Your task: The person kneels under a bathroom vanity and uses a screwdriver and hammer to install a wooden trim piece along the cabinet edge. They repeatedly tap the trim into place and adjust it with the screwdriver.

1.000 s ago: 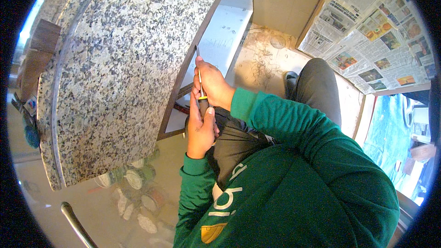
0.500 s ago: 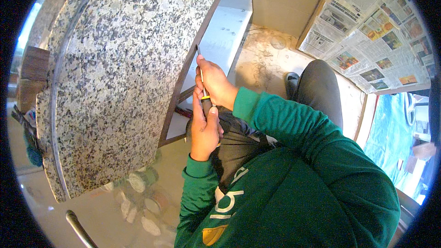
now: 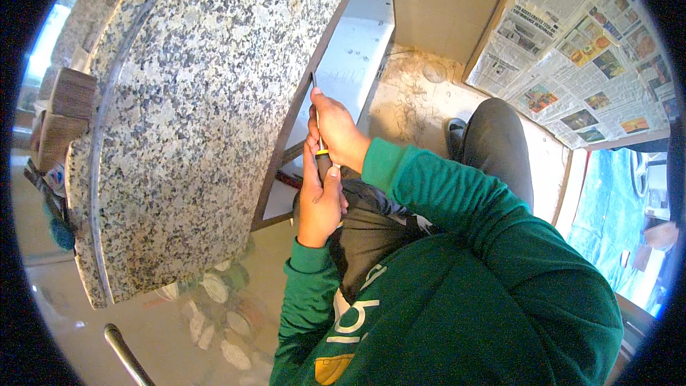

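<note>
My left hand (image 3: pixel 319 207) is closed round the dark handle of a screwdriver (image 3: pixel 324 164), which has a yellow ring where the metal shaft begins. Farther up, my right hand (image 3: pixel 337 127) is shut on the shaft, thumb and fingers along it. The tip of the shaft meets the brown edge frame (image 3: pixel 307 86) of a cabinet under the speckled stone worktop. Fingers cover most of the shaft, and whatever the tip bears on is too small to make out.
The granite worktop (image 3: pixel 200 121) fills the left side, close to both hands. Behind the frame lies the white cabinet interior (image 3: pixel 354 53). A newspaper-covered panel (image 3: pixel 579 50) stands at the right. Jars (image 3: pixel 221 284) sit below the worktop, near a curved metal bar (image 3: pixel 125 354).
The worktop and cabinet frame have shifted slightly to the right in the view. Both hands keep the same hold on the screwdriver, its tip still at the frame.
</note>
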The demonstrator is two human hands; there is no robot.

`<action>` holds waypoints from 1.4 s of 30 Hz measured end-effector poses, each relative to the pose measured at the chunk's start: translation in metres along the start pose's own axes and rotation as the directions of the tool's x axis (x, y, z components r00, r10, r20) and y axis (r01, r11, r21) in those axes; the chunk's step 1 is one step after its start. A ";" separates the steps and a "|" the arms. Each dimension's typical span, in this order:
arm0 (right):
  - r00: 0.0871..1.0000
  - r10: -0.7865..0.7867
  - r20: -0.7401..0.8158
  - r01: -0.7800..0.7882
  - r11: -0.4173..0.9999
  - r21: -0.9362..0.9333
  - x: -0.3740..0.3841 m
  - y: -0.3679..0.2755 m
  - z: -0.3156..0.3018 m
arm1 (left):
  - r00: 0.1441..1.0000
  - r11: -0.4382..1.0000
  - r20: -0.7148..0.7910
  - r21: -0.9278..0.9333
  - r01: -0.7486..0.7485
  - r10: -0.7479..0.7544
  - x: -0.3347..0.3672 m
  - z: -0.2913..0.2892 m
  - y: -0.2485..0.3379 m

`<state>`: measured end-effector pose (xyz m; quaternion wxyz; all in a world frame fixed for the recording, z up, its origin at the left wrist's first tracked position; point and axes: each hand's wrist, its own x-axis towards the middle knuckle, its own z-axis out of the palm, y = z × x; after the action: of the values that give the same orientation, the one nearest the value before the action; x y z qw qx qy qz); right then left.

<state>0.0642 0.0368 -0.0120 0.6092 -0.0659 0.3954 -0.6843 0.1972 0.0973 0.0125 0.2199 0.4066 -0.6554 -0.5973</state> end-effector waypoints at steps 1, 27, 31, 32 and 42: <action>1.000 -0.004 0.013 0.004 1.000 -0.005 0.000 0.000 0.000 | 1.000 1.000 -0.019 0.007 0.023 -0.023 0.000 0.000 0.000; 0.999 -0.014 -0.051 0.015 1.000 0.022 0.020 -0.015 -0.008 | 1.000 0.998 0.014 0.060 0.017 -0.018 0.028 0.007 -0.002; 0.998 -0.024 -0.053 0.026 0.999 0.039 0.021 -0.016 -0.007 | 0.999 0.997 -0.014 0.062 0.043 -0.042 0.027 0.005 0.000; 0.999 -0.027 -0.045 0.028 0.999 0.025 0.023 -0.017 -0.007 | 0.998 0.994 -0.022 0.084 0.068 -0.066 0.028 0.005 0.001; 0.997 -0.062 -0.041 0.062 0.998 -0.003 0.022 -0.011 -0.007 | 0.999 0.999 0.019 0.039 0.038 -0.039 0.031 -0.003 -0.007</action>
<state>0.0466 0.0201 -0.0183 0.5793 -0.0647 0.4062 -0.7037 0.1839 0.0709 -0.0002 0.1940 0.4172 -0.6609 -0.5928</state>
